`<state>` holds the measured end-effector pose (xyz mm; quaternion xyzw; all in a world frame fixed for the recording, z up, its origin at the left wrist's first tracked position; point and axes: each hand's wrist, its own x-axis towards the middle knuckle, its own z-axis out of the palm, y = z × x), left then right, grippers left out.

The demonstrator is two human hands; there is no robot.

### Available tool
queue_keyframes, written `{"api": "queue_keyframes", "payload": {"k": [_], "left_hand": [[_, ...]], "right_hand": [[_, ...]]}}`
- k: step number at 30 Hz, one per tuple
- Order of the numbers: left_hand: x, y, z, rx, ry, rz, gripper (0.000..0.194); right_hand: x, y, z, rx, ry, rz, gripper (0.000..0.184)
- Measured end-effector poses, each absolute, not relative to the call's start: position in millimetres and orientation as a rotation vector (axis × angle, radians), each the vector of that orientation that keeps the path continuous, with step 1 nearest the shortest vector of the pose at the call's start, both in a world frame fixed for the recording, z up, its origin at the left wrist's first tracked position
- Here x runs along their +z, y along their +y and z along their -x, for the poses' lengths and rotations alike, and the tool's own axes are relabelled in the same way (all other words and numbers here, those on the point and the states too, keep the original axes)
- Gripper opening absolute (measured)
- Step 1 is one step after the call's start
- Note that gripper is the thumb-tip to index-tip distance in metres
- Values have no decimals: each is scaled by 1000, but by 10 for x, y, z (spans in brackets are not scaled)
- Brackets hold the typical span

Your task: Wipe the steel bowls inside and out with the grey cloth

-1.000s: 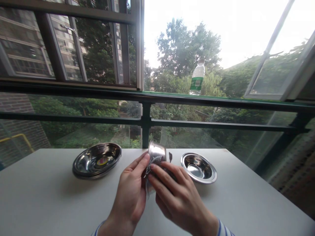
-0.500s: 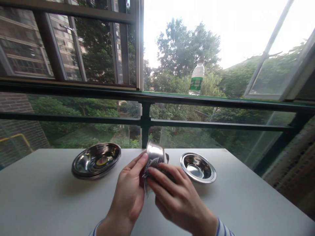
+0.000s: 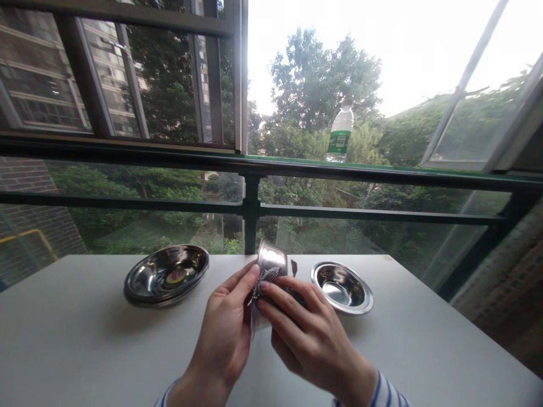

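Observation:
Over the middle of the table, my left hand grips the edge of a small shiny metal bowl, thumb in front and fingers behind. The bowl is tilted on its side. My right hand presses a dark, finely checked cloth against the bowl, its fingers bent over the fabric. A bit of the cloth shows past the bowl's right side. Much of the bowl's lower part is hidden behind the cloth and fingers.
Stacked metal bowls, the top one with a yellow-and-red sticker, stand left on the white table. Another metal bowl sits at the right. Beyond the table runs a dark railing; a green-labelled plastic bottle stands at the open window.
The small bowl has shifted slightly to the right and turned a little in my hands. My right fingers and the cloth have moved slightly with it. The other bowls stay put.

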<state>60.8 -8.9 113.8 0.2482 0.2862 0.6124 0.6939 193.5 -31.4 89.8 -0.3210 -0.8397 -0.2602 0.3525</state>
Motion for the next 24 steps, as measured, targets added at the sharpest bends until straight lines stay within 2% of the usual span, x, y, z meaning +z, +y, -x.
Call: {"api": "queue_keyframes", "payload": {"k": [8,24], "left_hand": [[1148,-155,-642,1246,674,-663,30],[1117,-149,-643,1192,704,-797,26]], "right_hand": [[972,-273,-2100,-533,-2099,921,36],[1021,-291,-2135,-441,-2080,952,32]]}}
